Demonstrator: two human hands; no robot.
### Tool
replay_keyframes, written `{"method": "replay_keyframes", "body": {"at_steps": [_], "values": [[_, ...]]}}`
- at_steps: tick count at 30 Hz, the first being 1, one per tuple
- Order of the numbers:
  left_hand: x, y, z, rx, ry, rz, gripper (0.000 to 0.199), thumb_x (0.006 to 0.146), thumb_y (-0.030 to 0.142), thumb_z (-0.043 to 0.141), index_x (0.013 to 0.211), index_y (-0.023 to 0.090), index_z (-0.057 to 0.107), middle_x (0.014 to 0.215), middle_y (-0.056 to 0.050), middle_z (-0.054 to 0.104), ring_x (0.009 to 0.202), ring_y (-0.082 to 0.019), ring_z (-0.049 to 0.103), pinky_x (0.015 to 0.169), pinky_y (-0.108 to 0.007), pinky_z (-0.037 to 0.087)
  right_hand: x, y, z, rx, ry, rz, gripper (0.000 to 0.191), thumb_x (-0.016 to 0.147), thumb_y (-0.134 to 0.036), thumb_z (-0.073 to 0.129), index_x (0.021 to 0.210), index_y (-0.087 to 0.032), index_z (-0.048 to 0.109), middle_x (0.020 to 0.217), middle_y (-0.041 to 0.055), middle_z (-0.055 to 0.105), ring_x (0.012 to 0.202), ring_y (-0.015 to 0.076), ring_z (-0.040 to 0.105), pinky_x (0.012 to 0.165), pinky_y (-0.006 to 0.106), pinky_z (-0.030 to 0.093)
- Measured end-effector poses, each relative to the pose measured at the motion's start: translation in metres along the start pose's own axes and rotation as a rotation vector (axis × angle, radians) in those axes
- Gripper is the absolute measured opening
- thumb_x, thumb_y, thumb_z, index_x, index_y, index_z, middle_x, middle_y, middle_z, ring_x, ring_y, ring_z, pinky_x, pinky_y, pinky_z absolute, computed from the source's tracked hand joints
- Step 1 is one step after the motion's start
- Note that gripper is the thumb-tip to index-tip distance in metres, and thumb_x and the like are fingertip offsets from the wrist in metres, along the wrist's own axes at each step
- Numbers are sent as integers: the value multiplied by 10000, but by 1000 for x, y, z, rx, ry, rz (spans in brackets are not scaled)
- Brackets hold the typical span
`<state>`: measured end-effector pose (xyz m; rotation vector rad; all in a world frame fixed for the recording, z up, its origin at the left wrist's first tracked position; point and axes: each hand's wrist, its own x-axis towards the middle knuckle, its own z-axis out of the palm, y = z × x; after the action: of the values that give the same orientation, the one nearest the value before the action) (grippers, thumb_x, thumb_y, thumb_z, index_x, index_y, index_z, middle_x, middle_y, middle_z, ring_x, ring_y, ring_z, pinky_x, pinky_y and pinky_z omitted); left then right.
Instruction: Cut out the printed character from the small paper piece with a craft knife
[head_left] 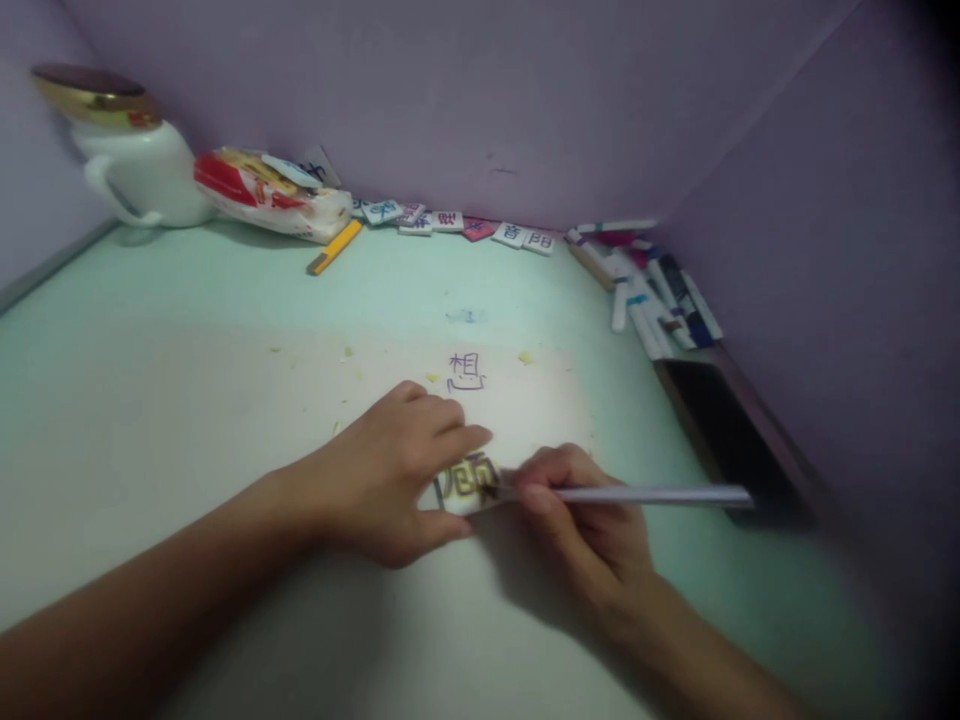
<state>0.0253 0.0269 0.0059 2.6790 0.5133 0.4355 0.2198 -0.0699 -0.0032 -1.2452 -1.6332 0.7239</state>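
My left hand (397, 475) pinches a small white block (454, 490) by its edges, thumb at the near side and fingers at the far side. The block bears a dark character with yellow around its strokes. In my right hand (581, 520) is a slim, silvery pen-like tool (660, 495), held like a pen. Its tip meets the block's right side; blur hides what kind of tip it is. Beneath both hands lies a pale sheet (225, 430). A purple handwritten character (466, 370) shows beyond my left hand, with yellow scraps (525, 358) scattered around.
Along the back wall stand a white mug (146, 170) with a gold lid (97, 97), a red-and-white packet (262, 195), an orange-handled cutter (337, 245) and several character tiles (448, 222). Markers (649, 310) and a black phone (720, 425) lie at the right.
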Motion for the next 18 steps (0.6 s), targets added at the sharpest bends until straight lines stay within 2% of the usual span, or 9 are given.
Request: {"method": "replay_keyframes", "body": {"at_steps": [6, 13, 18], "values": [[1, 0, -2, -15, -16, -9, 486, 763, 406, 665, 1160, 136, 586, 934, -86, 587, 849, -238, 526, 868, -414, 379, 1, -2, 0, 8, 73, 8, 163, 954, -244, 500, 799, -230, 549, 608, -54, 502, 521, 99, 469, 475, 208, 374], [1, 2, -4, -19, -46, -25, 512, 761, 392, 669, 1193, 131, 578, 961, -97, 598, 877, -241, 536, 894, -422, 382, 3, 1, 2, -35, 5, -32, 116, 946, -208, 512, 837, -231, 545, 622, -51, 524, 526, 100, 476, 484, 217, 376], [1, 2, -3, -18, -41, -20, 499, 762, 383, 670, 1180, 124, 589, 953, -98, 599, 868, -237, 539, 887, -418, 387, 1, 1, 2, -38, 18, -32, 139, 943, -207, 514, 808, -225, 538, 576, -59, 487, 474, 95, 442, 439, 211, 347]]}}
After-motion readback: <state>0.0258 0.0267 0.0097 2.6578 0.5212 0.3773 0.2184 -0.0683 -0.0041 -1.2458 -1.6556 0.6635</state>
